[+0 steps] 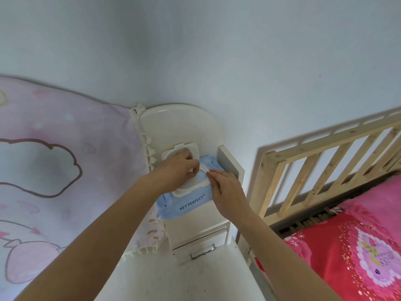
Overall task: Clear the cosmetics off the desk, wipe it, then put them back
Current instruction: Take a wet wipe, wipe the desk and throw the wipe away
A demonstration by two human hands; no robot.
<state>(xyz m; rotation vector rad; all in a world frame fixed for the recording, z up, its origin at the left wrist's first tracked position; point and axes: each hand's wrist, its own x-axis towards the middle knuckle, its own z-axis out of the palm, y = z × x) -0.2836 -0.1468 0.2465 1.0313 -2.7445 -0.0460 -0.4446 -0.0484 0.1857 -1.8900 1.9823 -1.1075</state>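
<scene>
On top of a small white drawer unit (196, 222) standing on the white desk (184, 283) lies a light blue soft pack of wet wipes (186, 205) printed with "HEY PERFECT". Its white plastic flip lid (184, 149) is swung open toward the wall, leaving the oval dispensing opening (200, 175) exposed. The left hand (175, 172) reaches over the opening from the left, its thumb and fingertips pinched together at the rim; whether a wipe is caught between them cannot be told. The right hand (227, 190) rests on the right side of the pack, fingers extended and pressed flat against the white lid frame and the blue wrapper, holding it down. A grey and white flat panel (230, 162) stands just beside the pack on its right. Left of the desk hangs a pink cartoon-print cloth with white tassels (65, 161). Right of it is a pale wooden slatted rail (325, 157) and a bright pink patterned quilt (351, 246). No cosmetics show on the visible desk surface.
</scene>
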